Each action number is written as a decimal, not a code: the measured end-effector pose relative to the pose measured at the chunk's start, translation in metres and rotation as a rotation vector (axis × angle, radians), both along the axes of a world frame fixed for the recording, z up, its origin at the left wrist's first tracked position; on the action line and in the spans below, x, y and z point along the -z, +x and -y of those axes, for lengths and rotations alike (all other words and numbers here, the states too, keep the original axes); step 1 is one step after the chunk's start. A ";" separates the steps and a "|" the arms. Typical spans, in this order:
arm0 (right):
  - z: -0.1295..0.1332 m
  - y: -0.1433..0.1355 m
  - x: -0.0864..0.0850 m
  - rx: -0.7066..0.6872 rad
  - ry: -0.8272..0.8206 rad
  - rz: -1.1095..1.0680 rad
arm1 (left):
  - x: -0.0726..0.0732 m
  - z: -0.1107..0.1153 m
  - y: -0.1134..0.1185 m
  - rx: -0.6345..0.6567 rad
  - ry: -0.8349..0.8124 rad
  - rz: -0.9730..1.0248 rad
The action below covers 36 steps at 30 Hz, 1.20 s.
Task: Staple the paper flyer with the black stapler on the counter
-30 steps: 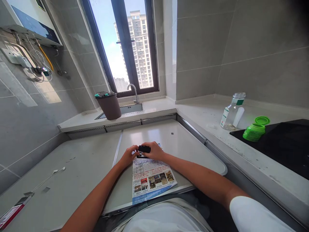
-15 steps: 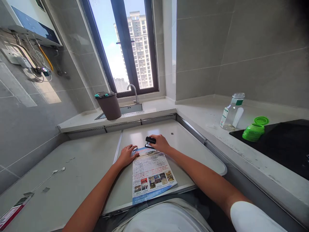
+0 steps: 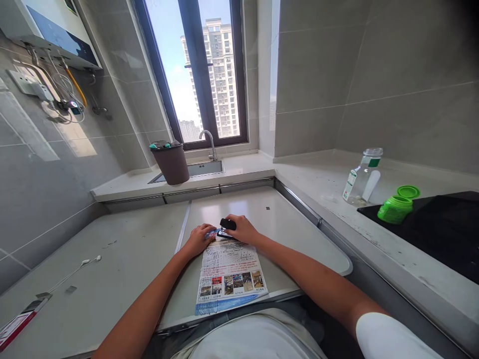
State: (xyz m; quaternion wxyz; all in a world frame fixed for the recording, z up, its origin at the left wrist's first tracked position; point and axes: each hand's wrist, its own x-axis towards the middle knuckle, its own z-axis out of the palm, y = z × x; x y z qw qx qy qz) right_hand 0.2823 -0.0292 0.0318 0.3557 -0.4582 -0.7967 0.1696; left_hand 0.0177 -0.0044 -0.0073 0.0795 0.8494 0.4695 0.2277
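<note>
We noted the right hand point(image 3: 241, 230) with its grip closed around a black stapler point(image 3: 228, 224), at the far end of a printed leaflet point(image 3: 231, 280). Whether the paper lay between the stapler's arms, we could not tell. The left hand point(image 3: 197, 243) rested just beside it, at the leaflet's far left corner; its grip was unclenched, fingers lowered onto the paper.

The leaflet lay flat on the low counter point(image 3: 134, 269), a row of small photos and a blue band toward the person. Farther left on that surface we recorded a thin white cord point(image 3: 68, 279), a grey scrap point(image 3: 71, 289) and a red-and-white pack point(image 3: 20, 326).

Along the raised counter point(image 3: 307, 172) we logged a brown bin point(image 3: 171, 165) by the sink point(image 3: 205, 168), under a curved faucet point(image 3: 213, 149). To the right stood a clear bottle point(image 3: 359, 183); near it, a green jar point(image 3: 394, 210), lid flipped open, sat on a black panel point(image 3: 441, 224).
</note>
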 end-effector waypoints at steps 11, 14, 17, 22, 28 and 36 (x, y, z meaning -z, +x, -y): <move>0.003 -0.009 0.009 -0.027 0.008 0.087 | 0.002 -0.001 0.001 0.019 -0.003 -0.023; -0.004 0.002 0.002 0.060 0.015 0.066 | 0.002 -0.003 -0.001 0.006 -0.022 -0.046; -0.014 0.019 -0.005 0.206 0.007 0.080 | 0.002 -0.003 -0.005 0.007 -0.022 -0.003; -0.029 0.048 -0.008 0.420 -0.050 0.201 | -0.005 -0.002 -0.011 -0.037 -0.056 0.124; -0.035 0.061 -0.006 0.413 -0.131 0.305 | -0.015 0.001 -0.013 -0.091 -0.068 0.219; -0.035 0.063 -0.012 0.059 -0.149 0.272 | -0.013 0.001 -0.012 -0.146 -0.074 0.259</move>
